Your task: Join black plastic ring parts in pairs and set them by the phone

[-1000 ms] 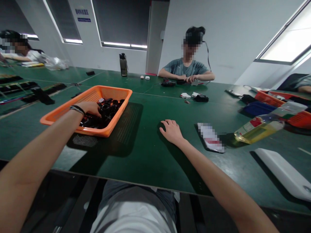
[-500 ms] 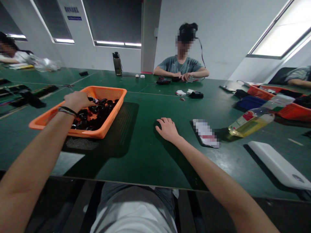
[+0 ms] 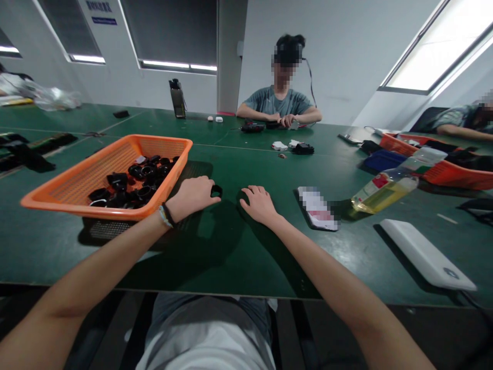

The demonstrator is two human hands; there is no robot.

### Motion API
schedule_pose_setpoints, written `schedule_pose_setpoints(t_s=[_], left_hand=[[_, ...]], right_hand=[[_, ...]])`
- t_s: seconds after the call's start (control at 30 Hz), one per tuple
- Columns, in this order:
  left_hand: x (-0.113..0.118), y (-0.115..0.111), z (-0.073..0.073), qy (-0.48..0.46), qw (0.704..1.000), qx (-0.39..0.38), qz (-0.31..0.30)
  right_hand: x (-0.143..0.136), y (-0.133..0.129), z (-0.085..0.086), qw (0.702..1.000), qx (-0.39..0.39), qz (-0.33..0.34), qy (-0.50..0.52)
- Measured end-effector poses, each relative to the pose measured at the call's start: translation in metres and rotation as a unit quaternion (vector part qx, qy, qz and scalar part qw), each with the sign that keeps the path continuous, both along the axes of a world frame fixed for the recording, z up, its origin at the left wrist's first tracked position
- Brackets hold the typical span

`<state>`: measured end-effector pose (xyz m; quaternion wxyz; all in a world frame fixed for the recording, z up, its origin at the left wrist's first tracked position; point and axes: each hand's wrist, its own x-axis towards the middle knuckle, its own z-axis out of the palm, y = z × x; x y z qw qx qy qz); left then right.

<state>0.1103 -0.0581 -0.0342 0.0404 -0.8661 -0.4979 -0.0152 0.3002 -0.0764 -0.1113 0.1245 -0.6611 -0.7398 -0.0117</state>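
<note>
My left hand (image 3: 193,196) is closed on a small black ring-shaped part (image 3: 216,191), held over the table just right of the basket. The part's hollow middle shows at the fingertips. To its right, my right hand (image 3: 258,203) lies palm down on the green table (image 3: 215,267), fingers spread and holding nothing. An orange plastic basket (image 3: 50,203) stands at the left, with several glossy black parts (image 3: 144,180) heaped in it; some of them are ring-shaped.
Right of my right hand lie a phone (image 3: 318,208), a tilted bottle of yellow liquid (image 3: 379,192) and a white power bank (image 3: 427,254). A dark drink bottle (image 3: 177,98) stands far back. Across the table sits a person (image 3: 279,105). Another orange basket (image 3: 454,174) is at the right.
My left hand has come out of the orange basket and moved right, carrying a black ring-shaped part. My right hand rests in the same place. The view has turned slightly to the right.
</note>
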Motion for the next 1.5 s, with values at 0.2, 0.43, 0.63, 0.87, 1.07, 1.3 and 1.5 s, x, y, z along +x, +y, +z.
schedule_pose_setpoints(t_s=[0.2,0.43,0.63,0.87,1.07,1.3,1.5], left_hand=[[-0.004,0.009,-0.032,0.046,0.999,-0.022,-0.006],[-0.005,0.007,-0.029,0.043,0.998,-0.047,-0.002],[-0.011,0.005,-0.022,0.043,0.992,-0.107,0.049],[-0.010,0.015,-0.040,-0.248,0.968,0.030,0.009],[0.019,-0.001,-0.068,-0.319,0.910,0.042,-0.261],[0.041,-0.003,-0.079,-0.321,0.918,0.043,-0.228],[0.041,0.005,-0.081,-0.273,0.940,0.053,-0.200]], right_hand=[[0.001,-0.001,0.002,1.000,-0.006,0.006,0.004],[0.002,0.000,0.001,1.000,-0.008,0.007,-0.001],[0.001,0.000,-0.001,1.000,-0.003,0.002,-0.007],[0.002,0.000,0.000,1.000,-0.002,0.008,-0.002],[0.001,0.000,0.000,1.000,-0.008,0.004,-0.027],[0.002,-0.001,0.002,0.999,-0.026,0.011,-0.035],[0.002,-0.001,-0.001,0.999,0.003,0.005,-0.035]])
